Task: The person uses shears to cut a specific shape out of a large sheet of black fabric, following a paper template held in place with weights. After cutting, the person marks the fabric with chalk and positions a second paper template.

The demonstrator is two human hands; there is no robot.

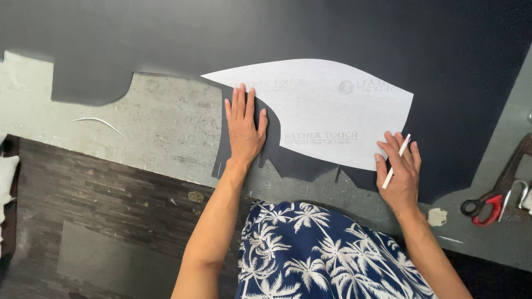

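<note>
Your left hand (244,128) lies flat, palm down, fingers straight and close together with the thumb a little apart, on the dark sheet (332,33) just beside the left edge of the pale paper pattern (327,105). The fingertips touch or barely overlap that curved edge (the view does not settle which). Your right hand (400,173) rests on the pattern's lower right edge, fingers loosely spread, pinching a thin white marking pencil (395,161) between thumb and forefinger; the pencil slants from lower left to upper right, its upper tip over the paper.

The pattern is 1 leaf-shaped piece, with its long axis running left to right across the bench, its sharp point toward the upper left and its blunt end toward the right. It lies wholly on the dark sheet, which covers the far side of the bench and has ragged cut-outs along its near edge. Between your 2 hands runs the pattern's lower edge, nearer to the right hand, which holds the pencil; that edge leads leftward from the pencil toward your left thumb.

At the right edge of the bench lie red-handled scissors (487,205). A thin pale sliver (98,123) sits on the bare grey benchtop (166,127) toward the left.
</note>
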